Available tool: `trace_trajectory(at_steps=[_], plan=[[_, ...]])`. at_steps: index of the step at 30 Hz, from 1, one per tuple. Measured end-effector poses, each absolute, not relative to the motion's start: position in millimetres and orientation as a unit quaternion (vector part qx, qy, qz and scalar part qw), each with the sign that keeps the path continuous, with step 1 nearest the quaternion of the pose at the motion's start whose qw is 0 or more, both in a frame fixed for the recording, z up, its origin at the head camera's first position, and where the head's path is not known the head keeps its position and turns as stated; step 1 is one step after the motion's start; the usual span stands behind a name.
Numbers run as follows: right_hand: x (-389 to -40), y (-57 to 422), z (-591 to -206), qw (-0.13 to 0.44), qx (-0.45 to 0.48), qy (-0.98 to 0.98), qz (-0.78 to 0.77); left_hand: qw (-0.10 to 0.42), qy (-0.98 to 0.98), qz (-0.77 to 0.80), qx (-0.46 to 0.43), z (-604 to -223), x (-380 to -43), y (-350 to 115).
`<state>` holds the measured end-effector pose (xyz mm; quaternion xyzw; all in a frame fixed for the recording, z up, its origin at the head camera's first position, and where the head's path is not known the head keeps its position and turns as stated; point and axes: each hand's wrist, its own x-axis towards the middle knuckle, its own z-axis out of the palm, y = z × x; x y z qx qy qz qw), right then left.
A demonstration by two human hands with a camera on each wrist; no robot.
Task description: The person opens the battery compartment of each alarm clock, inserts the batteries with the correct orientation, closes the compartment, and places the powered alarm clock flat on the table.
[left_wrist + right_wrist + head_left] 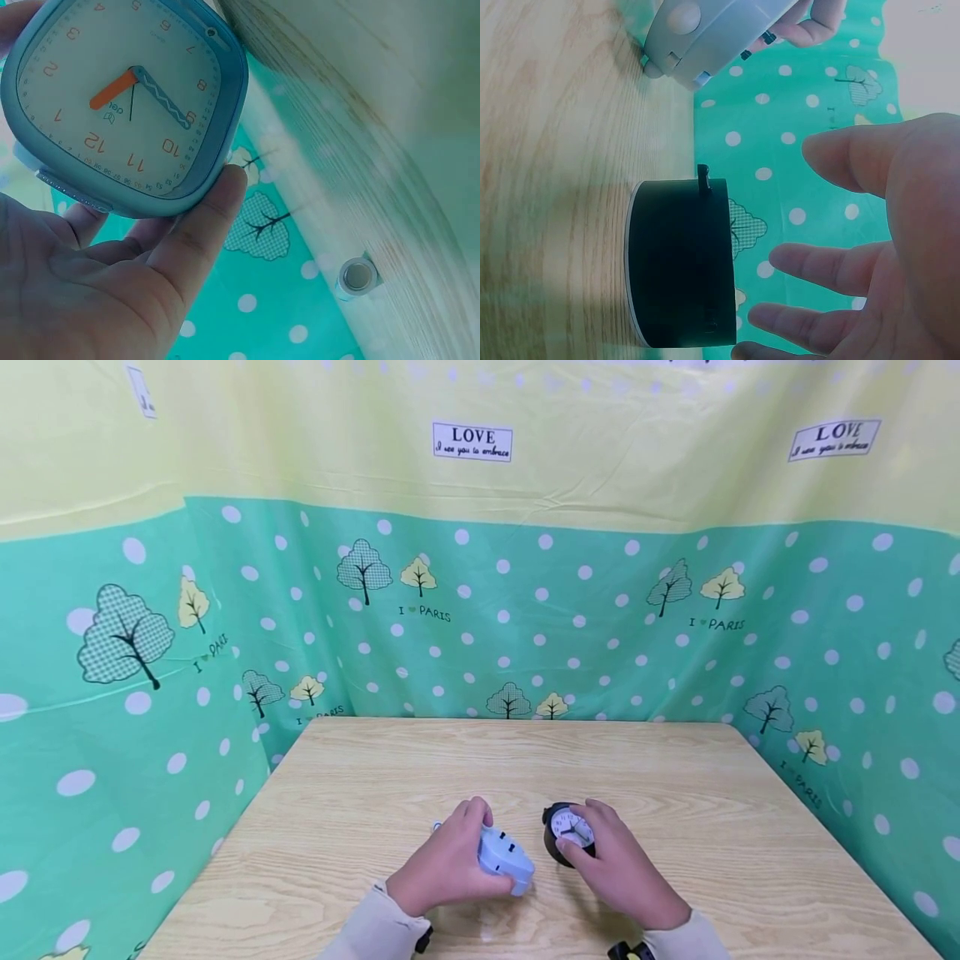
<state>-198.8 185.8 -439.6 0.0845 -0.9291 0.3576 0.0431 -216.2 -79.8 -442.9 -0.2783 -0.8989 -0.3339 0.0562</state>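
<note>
My left hand (457, 860) holds a light blue alarm clock (504, 856), tilted, with small black parts showing on its side. The left wrist view shows that clock's square, rounded face (124, 97) with orange numerals, the fingers gripping its edge. A round black alarm clock (558, 843) stands to the right, its white dial facing up. My right hand (611, 860) is over the dial's right side in the head view. In the right wrist view, the spread fingers (817, 266) are apart from the black clock's side (679, 262).
The wooden table (525, 760) extends away on all sides of the clocks. A green and yellow curtain (525, 635) with dots and trees hangs around it. A small round pale object (358, 277) shows on the wood in the left wrist view.
</note>
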Motion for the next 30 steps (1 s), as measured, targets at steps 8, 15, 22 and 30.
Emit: trace_trajectory(at_steps=[8,15,22,30], plan=[[-198.6,185.4,-439.9,0.048,0.088,-0.929,0.357,0.048,-0.894,-0.341,-0.286,-443.3,-216.5,-81.9],[-199.1,185.7,-440.6,0.046,0.091,-0.927,0.361,0.027,-0.893,-0.345,-0.288,-444.1,-217.9,-83.8],[-199.2,185.4,-441.3,0.045,0.092,-0.927,0.362,0.000,-0.894,-0.342,-0.288,-444.4,-218.7,-85.8],[-198.9,184.1,-442.6,0.055,0.097,-0.927,0.358,-0.005,-0.890,-0.341,-0.302,-447.2,-219.6,-88.2]])
